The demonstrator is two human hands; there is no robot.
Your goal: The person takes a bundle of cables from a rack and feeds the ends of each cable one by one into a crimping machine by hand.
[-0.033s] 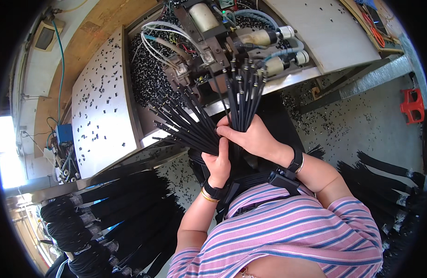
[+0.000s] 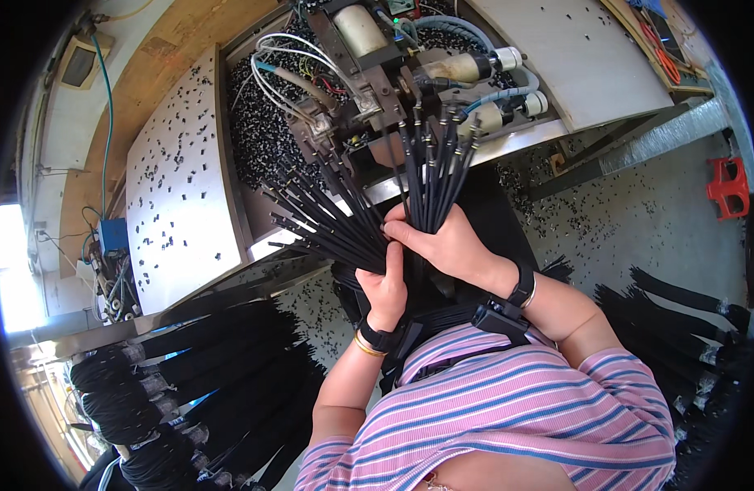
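Two hands are meeting over one fan of black cables [image 2: 369, 204] in the head view, the only view here. The left hand [image 2: 387, 286] is closing round the lower bunch, fist upright, and from it cables are splaying up and to the left. The right hand [image 2: 442, 245] is wrapping its fingers [image 2: 405, 233] over the upper bunch, touching the left hand from above and to the right. From the right hand the cables are running almost straight up, their metal-collared tips ending just at the machine [image 2: 377, 82] ahead. So the long axis is pointing away from the body, and the right hand is sitting nearer the tips. A steel plate [image 2: 180, 180] strewn with small black bits is lying to the left of the hands. More cable bundles [image 2: 189, 385] are lying below and left of the left forearm, others far right
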